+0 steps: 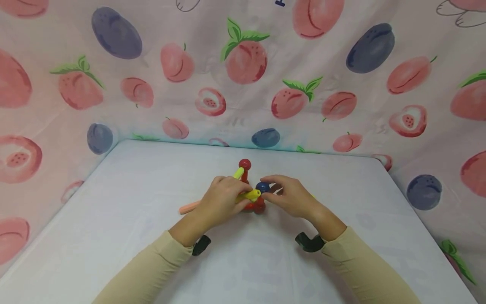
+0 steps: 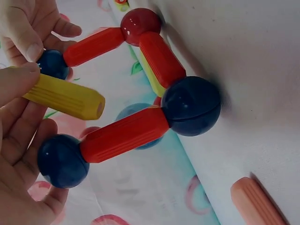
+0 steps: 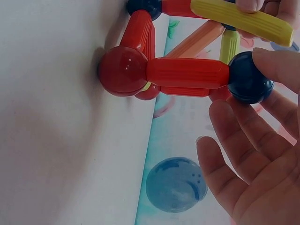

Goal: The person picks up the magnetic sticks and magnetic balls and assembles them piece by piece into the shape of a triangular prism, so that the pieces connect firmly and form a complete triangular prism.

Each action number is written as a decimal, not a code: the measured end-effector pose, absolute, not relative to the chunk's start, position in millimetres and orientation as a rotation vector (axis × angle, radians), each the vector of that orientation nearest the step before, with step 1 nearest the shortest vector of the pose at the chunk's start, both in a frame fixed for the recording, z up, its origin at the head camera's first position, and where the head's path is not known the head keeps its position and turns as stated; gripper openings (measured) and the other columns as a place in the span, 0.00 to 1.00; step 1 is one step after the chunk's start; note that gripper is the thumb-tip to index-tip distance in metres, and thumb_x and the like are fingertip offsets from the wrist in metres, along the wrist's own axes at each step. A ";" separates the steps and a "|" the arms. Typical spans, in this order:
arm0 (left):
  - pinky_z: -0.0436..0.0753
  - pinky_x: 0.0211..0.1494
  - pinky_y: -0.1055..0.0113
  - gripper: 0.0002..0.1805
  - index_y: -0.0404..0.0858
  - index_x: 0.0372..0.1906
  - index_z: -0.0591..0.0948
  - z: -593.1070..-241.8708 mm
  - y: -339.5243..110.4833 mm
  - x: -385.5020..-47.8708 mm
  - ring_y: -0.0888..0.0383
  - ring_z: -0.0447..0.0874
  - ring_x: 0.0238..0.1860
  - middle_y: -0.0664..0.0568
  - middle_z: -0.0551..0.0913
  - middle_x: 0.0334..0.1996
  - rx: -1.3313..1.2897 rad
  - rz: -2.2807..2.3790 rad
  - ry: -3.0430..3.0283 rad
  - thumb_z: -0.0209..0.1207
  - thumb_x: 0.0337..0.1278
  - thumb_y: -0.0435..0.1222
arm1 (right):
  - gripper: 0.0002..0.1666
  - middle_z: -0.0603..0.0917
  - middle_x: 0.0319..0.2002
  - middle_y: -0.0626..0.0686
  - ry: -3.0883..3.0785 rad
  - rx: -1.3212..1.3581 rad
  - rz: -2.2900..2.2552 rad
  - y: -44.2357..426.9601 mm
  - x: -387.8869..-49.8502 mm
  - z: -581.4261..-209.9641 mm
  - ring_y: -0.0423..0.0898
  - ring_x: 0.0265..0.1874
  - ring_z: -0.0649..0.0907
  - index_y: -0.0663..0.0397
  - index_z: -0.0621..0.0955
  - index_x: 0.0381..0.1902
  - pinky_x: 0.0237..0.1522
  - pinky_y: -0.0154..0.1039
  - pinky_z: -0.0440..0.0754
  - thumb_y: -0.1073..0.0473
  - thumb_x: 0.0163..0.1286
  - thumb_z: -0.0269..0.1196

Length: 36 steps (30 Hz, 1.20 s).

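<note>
My left hand pinches a yellow ridged rod with a free end pointing to the right. Behind that rod, in the left wrist view, its fingers lie against a blue ball on a corner of the red rod frame. My right hand pinches another blue ball between thumb and fingers; this ball tops an upright red rod. A red ball is at that rod's base on the table. The yellow rod's free end is near the right hand's ball; in the head view, contact cannot be told.
A red ball tops the structure's far side, with a yellow-green rod beside it. To the left, an orange rod lies partly behind the left hand. The white table meets a fruit-print cloth at the back.
</note>
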State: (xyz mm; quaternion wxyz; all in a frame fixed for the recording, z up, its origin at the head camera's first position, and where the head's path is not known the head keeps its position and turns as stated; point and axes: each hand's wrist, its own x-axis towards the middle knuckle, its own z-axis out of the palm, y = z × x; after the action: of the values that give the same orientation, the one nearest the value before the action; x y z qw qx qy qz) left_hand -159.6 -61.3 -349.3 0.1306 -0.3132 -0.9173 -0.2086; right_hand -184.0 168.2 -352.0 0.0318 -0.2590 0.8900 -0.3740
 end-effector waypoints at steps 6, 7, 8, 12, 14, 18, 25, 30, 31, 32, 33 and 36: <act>0.72 0.58 0.52 0.17 0.42 0.47 0.87 -349.9 -61.5 -165.4 0.53 0.80 0.49 0.54 0.87 0.42 -0.932 -0.552 -2.714 0.74 0.53 0.42 | 0.25 0.83 0.54 0.53 2.744 -0.797 -1.150 167.8 -183.9 -352.0 0.49 0.46 0.84 0.57 0.79 0.63 0.50 0.49 0.83 0.57 0.69 0.68; 0.72 0.58 0.53 0.16 0.42 0.47 0.87 -350.4 -61.7 -166.5 0.54 0.80 0.49 0.54 0.87 0.42 -0.943 -0.540 -2.713 0.74 0.54 0.43 | 0.25 0.83 0.54 0.53 2.744 -0.797 -1.149 167.7 -183.8 -351.9 0.49 0.47 0.84 0.57 0.79 0.63 0.50 0.49 0.83 0.57 0.69 0.67; 0.73 0.58 0.53 0.16 0.42 0.46 0.87 -350.9 -61.9 -167.5 0.54 0.80 0.49 0.54 0.87 0.42 -0.956 -0.526 -2.706 0.74 0.53 0.43 | 0.26 0.83 0.54 0.53 2.745 -0.794 -1.149 167.5 -183.6 -351.8 0.48 0.47 0.84 0.57 0.79 0.63 0.50 0.48 0.83 0.57 0.69 0.68; 0.73 0.57 0.53 0.15 0.43 0.44 0.88 -354.0 -61.9 -171.5 0.54 0.81 0.48 0.55 0.87 0.40 -0.982 -0.461 -2.679 0.74 0.53 0.44 | 0.26 0.83 0.56 0.53 2.741 -0.780 -1.153 166.8 -183.0 -351.4 0.48 0.47 0.84 0.56 0.79 0.63 0.50 0.46 0.83 0.57 0.69 0.68; 0.72 0.58 0.52 0.15 0.44 0.43 0.88 -354.9 -61.6 -172.5 0.55 0.81 0.48 0.56 0.88 0.39 -0.978 -0.425 -2.678 0.74 0.53 0.45 | 0.26 0.82 0.56 0.54 2.739 -0.776 -1.155 166.6 -182.8 -351.4 0.49 0.47 0.84 0.56 0.79 0.63 0.50 0.46 0.83 0.58 0.69 0.68; 0.70 0.60 0.49 0.14 0.44 0.42 0.88 -355.8 -60.3 -172.9 0.54 0.79 0.47 0.57 0.88 0.38 -0.954 -0.368 -2.689 0.73 0.53 0.47 | 0.26 0.82 0.56 0.54 2.740 -0.771 -1.154 166.6 -182.6 -351.4 0.49 0.47 0.84 0.57 0.79 0.63 0.50 0.46 0.83 0.58 0.69 0.68; 0.73 0.58 0.52 0.14 0.43 0.41 0.88 -357.2 -57.6 -172.2 0.55 0.79 0.44 0.56 0.88 0.37 -0.918 -0.291 -2.691 0.72 0.54 0.46 | 0.26 0.82 0.56 0.54 2.743 -0.743 -1.142 166.9 -182.9 -351.5 0.50 0.48 0.83 0.57 0.79 0.63 0.50 0.46 0.83 0.58 0.69 0.68; 0.74 0.57 0.53 0.14 0.43 0.42 0.89 -355.4 -55.4 -171.8 0.55 0.79 0.44 0.56 0.88 0.37 -0.875 -0.260 -2.727 0.73 0.54 0.46 | 0.26 0.82 0.56 0.54 2.749 -0.742 -1.136 167.5 -182.5 -351.3 0.51 0.48 0.83 0.56 0.78 0.64 0.50 0.46 0.83 0.57 0.69 0.68; 0.74 0.56 0.53 0.14 0.43 0.42 0.89 -355.2 -54.9 -172.0 0.55 0.80 0.44 0.56 0.88 0.37 -0.866 -0.253 -2.737 0.73 0.54 0.46 | 0.26 0.82 0.56 0.54 2.749 -0.744 -1.137 167.7 -182.4 -351.3 0.50 0.48 0.83 0.56 0.79 0.63 0.50 0.46 0.83 0.58 0.69 0.68; 0.74 0.56 0.53 0.14 0.43 0.42 0.89 -355.1 -54.4 -172.4 0.55 0.80 0.44 0.56 0.88 0.37 -0.860 -0.248 -2.746 0.73 0.53 0.46 | 0.26 0.83 0.55 0.54 2.749 -0.745 -1.138 167.9 -182.4 -351.3 0.50 0.48 0.83 0.56 0.79 0.63 0.50 0.46 0.83 0.58 0.69 0.68; 0.74 0.56 0.53 0.14 0.43 0.42 0.89 -354.9 -53.8 -172.7 0.55 0.80 0.43 0.56 0.88 0.37 -0.853 -0.242 -2.755 0.73 0.53 0.46 | 0.26 0.83 0.55 0.54 2.749 -0.751 -1.140 168.2 -182.5 -351.4 0.50 0.48 0.83 0.56 0.79 0.63 0.50 0.47 0.83 0.58 0.69 0.68; 0.75 0.55 0.53 0.15 0.44 0.42 0.89 -354.2 -52.2 -173.4 0.55 0.80 0.43 0.56 0.88 0.36 -0.837 -0.223 -2.781 0.74 0.52 0.46 | 0.26 0.83 0.55 0.54 2.739 -0.767 -1.152 168.8 -182.8 -351.7 0.51 0.48 0.83 0.56 0.79 0.63 0.51 0.49 0.83 0.59 0.68 0.68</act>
State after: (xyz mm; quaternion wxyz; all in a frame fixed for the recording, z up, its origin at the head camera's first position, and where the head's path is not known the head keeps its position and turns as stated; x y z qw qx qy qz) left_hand -173.4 -52.2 -354.2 0.1143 -0.2855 -0.9485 -0.0760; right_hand -182.8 168.8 -351.7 0.0366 -0.2498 0.8919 -0.3752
